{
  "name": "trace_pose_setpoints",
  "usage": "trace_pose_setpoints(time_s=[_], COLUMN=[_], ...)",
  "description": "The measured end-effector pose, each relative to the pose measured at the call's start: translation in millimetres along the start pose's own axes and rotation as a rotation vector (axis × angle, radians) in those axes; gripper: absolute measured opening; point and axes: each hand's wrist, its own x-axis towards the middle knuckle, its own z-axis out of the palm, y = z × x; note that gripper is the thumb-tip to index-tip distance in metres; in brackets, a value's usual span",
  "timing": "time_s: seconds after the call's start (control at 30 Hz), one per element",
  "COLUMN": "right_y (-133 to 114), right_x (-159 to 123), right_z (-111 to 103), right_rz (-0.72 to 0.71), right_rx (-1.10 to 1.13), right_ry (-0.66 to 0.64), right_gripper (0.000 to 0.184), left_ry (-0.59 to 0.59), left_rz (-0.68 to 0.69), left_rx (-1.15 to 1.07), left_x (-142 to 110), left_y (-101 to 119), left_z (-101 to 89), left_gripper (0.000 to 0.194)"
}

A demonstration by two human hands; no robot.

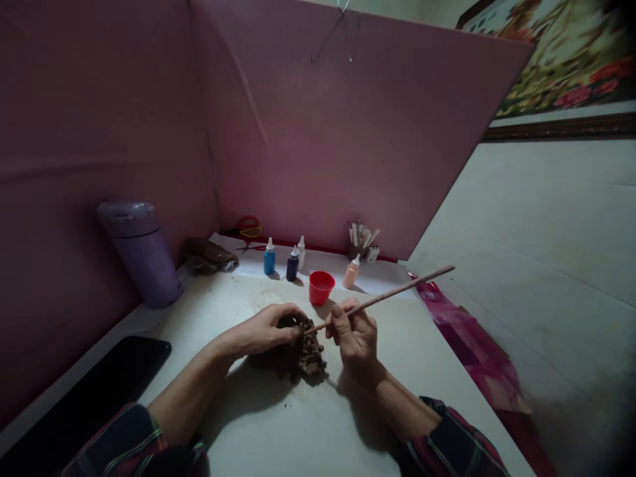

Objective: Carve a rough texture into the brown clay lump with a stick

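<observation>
A lumpy, rough brown mass that looks like clay (311, 354) rests on the white tabletop, with crumbs around its base. My left hand (268, 329) curves over its far left side, thumb and fingers gripping it. In my right hand (355, 334), a long thin wooden stick (407, 285) is pinched like a pen. The stick's lower end touches the upper part of the brown mass; its other end points up to the right. My left palm and fingers hide part of the mass.
Just beyond my hands stands a red cup (321, 289). Around it are blue (269, 258), dark (292, 266), white (301, 254) and peach (351, 273) squeeze bottles. Farther back are scissors (248, 227) and a tool holder (356, 250). Leftward are a purple tumbler (142, 255), brown bag (209, 255) and black slab (99, 397).
</observation>
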Motion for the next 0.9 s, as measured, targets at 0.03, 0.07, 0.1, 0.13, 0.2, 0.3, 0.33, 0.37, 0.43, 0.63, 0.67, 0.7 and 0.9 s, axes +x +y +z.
trace_pose_setpoints(time_s=[0.03,0.07,0.1,0.13,0.2,0.3,0.33,0.37,0.43,0.63,0.67,0.7,0.9], right_y=[1.9,4.1,6.3,8.2,10.1,8.5,7.5,6.5,5.0,4.4,4.6,4.8,9.7], right_x=[0.3,0.8,1.6,2.4,3.9,4.3,3.9,3.3,1.8,-0.9,-0.9,-0.7,-0.3], right_z=[1.1,2.4,3.8,5.1,7.4,9.1,9.1,8.7,7.0,1.5,1.5,1.9,3.3], right_rz=[0.001,0.003,0.009,0.015,0.026,-0.012,-0.030,-0.050,-0.090,-0.108,-0.102,-0.096,-0.060], right_rx=[-0.026,-0.057,-0.083,-0.102,-0.124,-0.164,-0.170,-0.171,-0.163,-0.099,-0.093,-0.093,-0.112], right_ry=[-0.041,-0.080,-0.105,-0.116,-0.136,-0.204,-0.218,-0.225,-0.222,0.004,0.035,0.051,0.050], right_gripper=[0.023,0.023,0.023,0.023,0.023,0.020,0.019,0.019,0.019,0.022,0.022,0.022,0.020], left_ry=[0.009,0.019,0.029,0.041,0.065,0.109,0.127,0.144,0.161,0.118,0.108,0.106,0.191], left_rz=[0.006,0.008,0.000,-0.013,-0.040,-0.060,-0.068,-0.077,-0.092,-0.093,-0.085,-0.075,-0.090], left_rx=[0.005,0.011,0.016,0.022,0.031,0.054,0.064,0.073,0.076,0.066,0.079,0.088,0.070], left_x=[0.4,0.7,1.2,1.7,3.0,6.4,7.7,8.8,10.3,8.3,8.0,8.0,11.4], left_y=[-0.3,-0.2,0.2,0.9,2.7,3.6,2.9,1.9,-0.6,-5.0,-5.4,-5.8,-7.6], left_z=[-0.1,0.0,0.2,0.5,1.5,3.4,4.0,4.5,4.9,0.1,-0.6,-0.9,4.8], left_gripper=[0.031,0.031,0.031,0.032,0.033,0.032,0.031,0.030,0.029,0.034,0.034,0.034,0.030])
